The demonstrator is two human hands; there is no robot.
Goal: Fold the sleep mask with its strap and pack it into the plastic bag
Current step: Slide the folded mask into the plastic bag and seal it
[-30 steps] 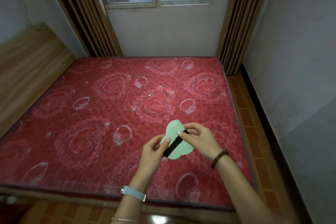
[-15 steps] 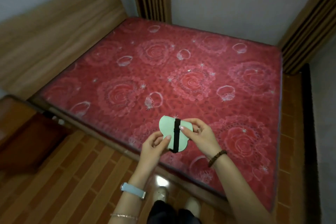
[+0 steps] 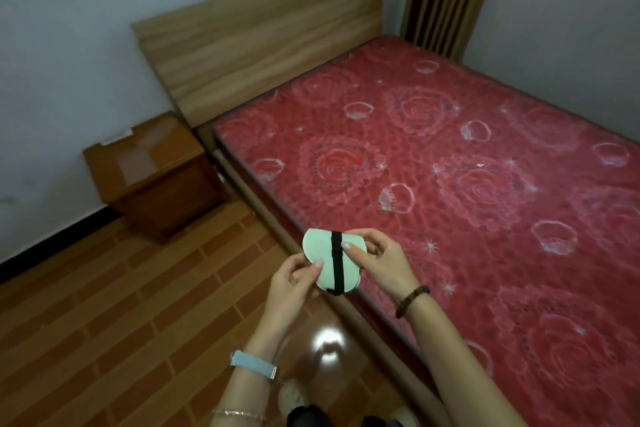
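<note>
Head view, folded mint fabric sleep mask [image 3: 323, 253], black elastic strap [image 3: 337, 262] across, both hands' fingers [image 3: 349, 248] pinching its edges.

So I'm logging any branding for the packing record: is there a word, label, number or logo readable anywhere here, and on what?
None can be read.
sleep mask: plain pale green, no print visible.
strap: plain black, no tag showing.
watch on the left wrist: only the band shows, no face or digits.
nightstand: a pale strip on its top, too blurred to tell whether it bears text.
</note>
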